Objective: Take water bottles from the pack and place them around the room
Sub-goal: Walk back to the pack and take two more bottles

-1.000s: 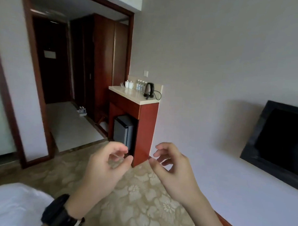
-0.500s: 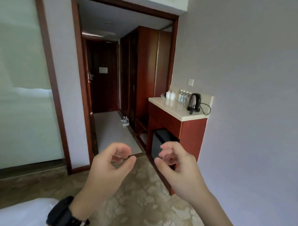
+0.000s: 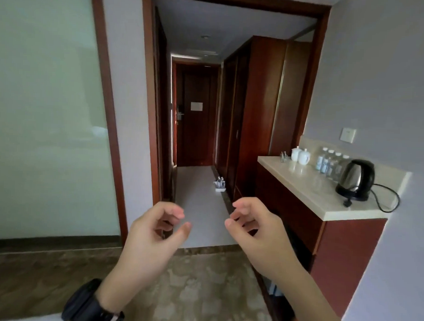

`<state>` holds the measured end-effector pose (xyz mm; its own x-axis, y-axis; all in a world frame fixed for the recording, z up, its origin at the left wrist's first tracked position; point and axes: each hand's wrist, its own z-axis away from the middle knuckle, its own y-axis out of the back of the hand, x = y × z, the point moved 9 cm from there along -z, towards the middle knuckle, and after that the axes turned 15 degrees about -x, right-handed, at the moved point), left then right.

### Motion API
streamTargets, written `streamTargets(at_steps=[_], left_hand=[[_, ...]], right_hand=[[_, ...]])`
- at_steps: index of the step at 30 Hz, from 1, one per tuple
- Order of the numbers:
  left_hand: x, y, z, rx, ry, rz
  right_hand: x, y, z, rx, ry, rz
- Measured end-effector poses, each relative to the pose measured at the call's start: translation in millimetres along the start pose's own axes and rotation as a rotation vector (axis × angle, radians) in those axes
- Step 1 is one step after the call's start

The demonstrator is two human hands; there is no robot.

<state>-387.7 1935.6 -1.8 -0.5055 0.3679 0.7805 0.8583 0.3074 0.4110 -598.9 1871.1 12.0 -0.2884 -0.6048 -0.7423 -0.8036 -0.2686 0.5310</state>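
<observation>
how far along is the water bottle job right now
Looks done: a row of water bottles already stands on the counter beside the kettle. In hand: nothing; the left hand and right hand are both empty, fingers loosely curled. Left: the pack sits on the hallway floor with a few bottles still in it, so more remain to fetch and place.

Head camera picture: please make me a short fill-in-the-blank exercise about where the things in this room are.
1. The black kettle stands on the ____, at the right.
2. The pack of bottles sits on the ____ of the hallway.
3. Both hands, the left hand and the right hand, hold ____.
4. The black watch is on the ____ wrist.

Missing words: counter; floor; nothing; left
</observation>
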Motion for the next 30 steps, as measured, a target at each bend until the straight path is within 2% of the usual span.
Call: streamTargets(at_steps=[8,15,20,30], left_hand=[[-119,-13,-185,0.062,0.002,0.03],[-199,-56,-360,-0.043,-0.018,0.061],[-255,-82,-467,-0.057,-0.039,0.059],[-371,-124,-708,0.048,-0.039,0.044]], right_hand=[[111,5,-200,-0.048,0.015,0.02],[205,39,-347,-0.016,-0.008,0.043],[288,53,-440,-0.031,-0.035,0.054],[463,109,-675,-0.015,-0.003,-0.017]])
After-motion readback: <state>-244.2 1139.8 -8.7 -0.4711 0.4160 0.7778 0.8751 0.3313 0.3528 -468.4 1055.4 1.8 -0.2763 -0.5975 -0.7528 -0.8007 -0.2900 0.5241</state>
